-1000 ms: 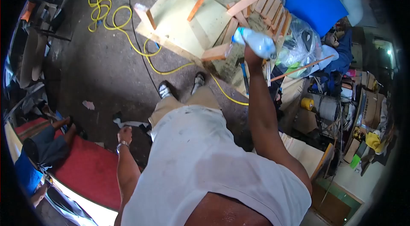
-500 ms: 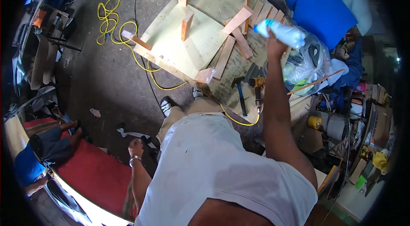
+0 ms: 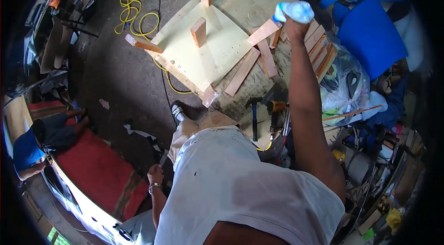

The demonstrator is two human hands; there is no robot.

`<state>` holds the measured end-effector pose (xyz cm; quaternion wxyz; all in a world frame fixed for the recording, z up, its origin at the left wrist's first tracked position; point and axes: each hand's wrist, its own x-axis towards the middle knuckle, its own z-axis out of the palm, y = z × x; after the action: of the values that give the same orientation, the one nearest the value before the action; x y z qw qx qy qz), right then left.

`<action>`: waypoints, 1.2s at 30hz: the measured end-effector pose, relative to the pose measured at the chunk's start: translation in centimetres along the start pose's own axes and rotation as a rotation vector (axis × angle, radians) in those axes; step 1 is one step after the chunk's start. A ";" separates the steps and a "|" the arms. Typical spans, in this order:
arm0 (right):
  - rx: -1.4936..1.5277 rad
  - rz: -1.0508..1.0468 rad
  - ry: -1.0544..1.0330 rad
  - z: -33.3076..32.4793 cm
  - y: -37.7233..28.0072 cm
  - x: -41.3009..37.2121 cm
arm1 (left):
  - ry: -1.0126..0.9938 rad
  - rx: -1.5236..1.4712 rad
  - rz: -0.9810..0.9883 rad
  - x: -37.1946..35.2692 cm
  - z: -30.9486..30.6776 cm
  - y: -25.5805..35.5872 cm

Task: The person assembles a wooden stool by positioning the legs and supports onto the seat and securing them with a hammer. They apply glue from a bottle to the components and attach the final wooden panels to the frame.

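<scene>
Lifted higher and carried a little left since half a second ago, the right hand (image 3: 293, 26) is now over the far part of the bench (image 3: 240, 4), fingers wrapped round a plastic bottle (image 3: 294, 11) that lies roughly level above the wooden slats (image 3: 319, 46). Just left of it an upturned plywood panel (image 3: 217, 55) carries upright blocks. A hammer (image 3: 254, 114) lies nearer. The left hand (image 3: 156, 174) hangs by the hip, curled into a fist; whether it grips anything cannot be told

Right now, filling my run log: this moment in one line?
right hand: grips clear plastic bottle, raised | left hand: fist | near: loose wooden slats
</scene>
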<state>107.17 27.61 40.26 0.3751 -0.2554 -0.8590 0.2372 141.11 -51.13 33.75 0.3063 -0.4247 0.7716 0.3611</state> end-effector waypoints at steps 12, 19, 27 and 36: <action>-0.099 -0.106 -0.182 -7.0 -1.1 1.0 | 0.007 0.160 0.195 3.8 2.3 1.9; -0.359 -0.085 -0.291 -7.8 -2.8 -1.4 | -0.021 0.145 0.131 3.9 2.0 3.5; -0.289 -0.048 -0.211 0.0 -2.4 0.8 | 0.001 0.073 0.080 1.8 1.4 3.9; -0.176 -0.243 -0.230 -4.3 -0.9 0.3 | -0.066 -0.086 0.029 1.8 3.8 2.7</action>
<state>110.06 28.04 43.61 0.2766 -0.1530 -0.9381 0.1415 138.56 -47.77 31.04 0.3077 -0.4142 0.7510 0.4121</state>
